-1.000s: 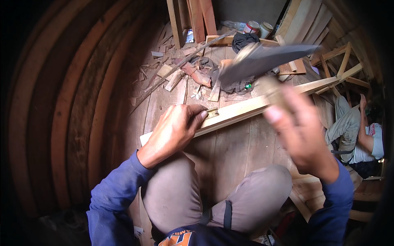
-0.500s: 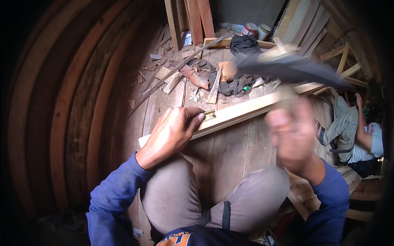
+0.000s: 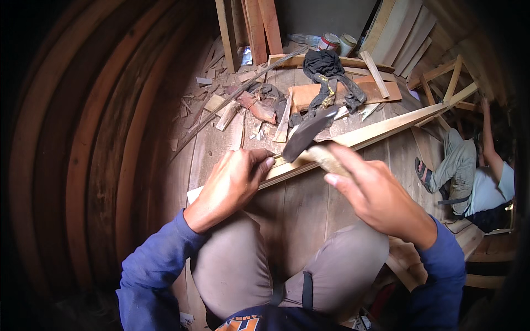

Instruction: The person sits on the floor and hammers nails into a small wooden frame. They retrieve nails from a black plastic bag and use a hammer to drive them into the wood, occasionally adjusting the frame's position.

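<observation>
A long pale wooden strip (image 3: 375, 132) slants up to the right across the plank floor before my knees. My left hand (image 3: 234, 176) rests on its near end, thumb and finger pinching a small brass-coloured metal piece (image 3: 279, 160) that lies on the wood. In my right hand (image 3: 378, 193) is a hammer (image 3: 309, 132) with a long, dark, tapering head and a short wooden handle. The hammer's head is down at the metal piece beside my left fingertips, partly covering it. Whether it touches the piece I cannot tell.
Wood offcuts (image 3: 226, 113) and a dark crumpled cloth (image 3: 323, 63) litter the floor beyond the strip. Two cans (image 3: 329, 41) stand at the back. A joined timber frame (image 3: 452, 83) is at the right, near another person (image 3: 464, 165). Curved wooden ribs (image 3: 105, 154) line the left.
My right hand has swung the hammer down and left from above the strip to the metal piece. My left hand keeps its pinch in the same place.
</observation>
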A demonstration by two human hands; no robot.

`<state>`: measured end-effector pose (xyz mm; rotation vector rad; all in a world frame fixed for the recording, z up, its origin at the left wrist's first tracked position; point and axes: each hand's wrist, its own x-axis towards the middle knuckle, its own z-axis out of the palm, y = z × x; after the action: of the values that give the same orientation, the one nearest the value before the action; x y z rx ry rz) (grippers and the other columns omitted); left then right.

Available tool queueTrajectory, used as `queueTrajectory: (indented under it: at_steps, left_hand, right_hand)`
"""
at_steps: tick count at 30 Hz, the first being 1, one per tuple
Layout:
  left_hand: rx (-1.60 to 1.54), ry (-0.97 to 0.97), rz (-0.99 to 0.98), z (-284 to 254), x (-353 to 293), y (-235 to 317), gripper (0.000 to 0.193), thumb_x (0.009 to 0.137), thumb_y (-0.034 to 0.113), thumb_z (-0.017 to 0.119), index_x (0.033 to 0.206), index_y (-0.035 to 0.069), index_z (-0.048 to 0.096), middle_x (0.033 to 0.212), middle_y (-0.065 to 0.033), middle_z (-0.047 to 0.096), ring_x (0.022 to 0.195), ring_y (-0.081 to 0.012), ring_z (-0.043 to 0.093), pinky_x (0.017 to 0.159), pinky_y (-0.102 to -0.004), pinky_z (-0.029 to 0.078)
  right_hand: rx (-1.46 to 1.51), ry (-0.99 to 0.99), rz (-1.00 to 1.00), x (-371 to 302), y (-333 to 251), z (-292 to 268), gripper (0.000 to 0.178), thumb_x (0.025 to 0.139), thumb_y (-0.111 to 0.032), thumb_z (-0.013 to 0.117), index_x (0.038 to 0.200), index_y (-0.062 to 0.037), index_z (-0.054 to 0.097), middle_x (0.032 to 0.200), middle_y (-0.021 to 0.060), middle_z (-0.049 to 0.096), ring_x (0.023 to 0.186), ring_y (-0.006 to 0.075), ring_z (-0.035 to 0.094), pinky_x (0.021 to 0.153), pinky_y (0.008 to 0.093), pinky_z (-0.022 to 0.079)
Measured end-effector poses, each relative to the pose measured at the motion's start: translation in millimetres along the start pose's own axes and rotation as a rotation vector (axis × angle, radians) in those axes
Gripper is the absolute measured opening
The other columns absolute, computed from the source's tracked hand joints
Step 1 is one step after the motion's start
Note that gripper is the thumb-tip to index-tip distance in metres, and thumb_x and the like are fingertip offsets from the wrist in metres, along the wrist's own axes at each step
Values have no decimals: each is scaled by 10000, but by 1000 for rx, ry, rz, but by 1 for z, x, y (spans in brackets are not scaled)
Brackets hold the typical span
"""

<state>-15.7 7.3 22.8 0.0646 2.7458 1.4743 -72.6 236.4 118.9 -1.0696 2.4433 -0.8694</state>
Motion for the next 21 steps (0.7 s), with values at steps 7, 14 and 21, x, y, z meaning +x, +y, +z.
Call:
queueTrajectory:
  at_steps: [7,14,21]
  left_hand:
    - [-63,-447,32,-31,17,-19,402,1039,295,469,1243,-30,591,938,-189,687,875,-225,645,839,-371,497]
    - [-198,-562,71,-27,18,-41,511,1063,424,388,1342,26,547,1016,-161,692,958,-211,632,892,-355,482]
    - [-221,-569,80,-29,17,-37,518,1059,431,395,1328,18,556,994,-172,691,923,-221,638,881,-368,487]
  right_hand:
    - [292,186,332,-29,-35,4,524,975,-133,509,1443,35,343,797,118,543,682,199,559,595,294,451]
    - [-18,50,337,-27,-31,28,511,985,-156,510,1407,84,352,945,315,638,905,490,642,778,458,499]
    - [156,553,213,-33,-61,32,495,983,-129,507,1418,69,376,753,73,492,541,113,503,554,285,437]
